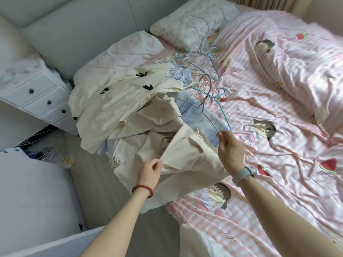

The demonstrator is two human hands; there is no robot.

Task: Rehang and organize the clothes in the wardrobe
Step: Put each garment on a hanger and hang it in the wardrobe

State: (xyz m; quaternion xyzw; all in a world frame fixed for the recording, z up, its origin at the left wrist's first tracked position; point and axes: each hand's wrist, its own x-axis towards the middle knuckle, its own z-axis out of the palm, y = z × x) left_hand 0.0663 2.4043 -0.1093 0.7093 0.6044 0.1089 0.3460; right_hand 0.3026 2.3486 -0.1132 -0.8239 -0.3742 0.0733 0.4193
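Fingers (221, 140) of the right hand (231, 152) are pinched together on the end of a thin grey wire hanger (205, 106), thumb and forefinger closed on the wire while the other fingers curl loosely below. A pale grey band sits on that wrist. The hanger's bent hook rises toward a tangled heap of wire hangers (196, 65), some turquoise, some white, lying on the bed near the pillows. Whether the grey hanger is free of that tangle cannot be told.

The left hand (150, 171), with a string of red beads at the wrist, pinches a folded edge of a beige garment (185, 156) between thumb and fingers. Its cloth looks like plain matte woven cotton, creased, draping off the bed's edge toward the floor.

Behind it lies a pile of clothes (118, 101): cream pieces with small black tabs, and soft light-blue fabric showing between them. The bed sheet (278, 138) is smooth, pink-and-white striped, printed with cartoon figures and watermelon slices, and rumpled into long folds. A white chest of drawers (37, 97) with dark round knobs stands beside the bed.
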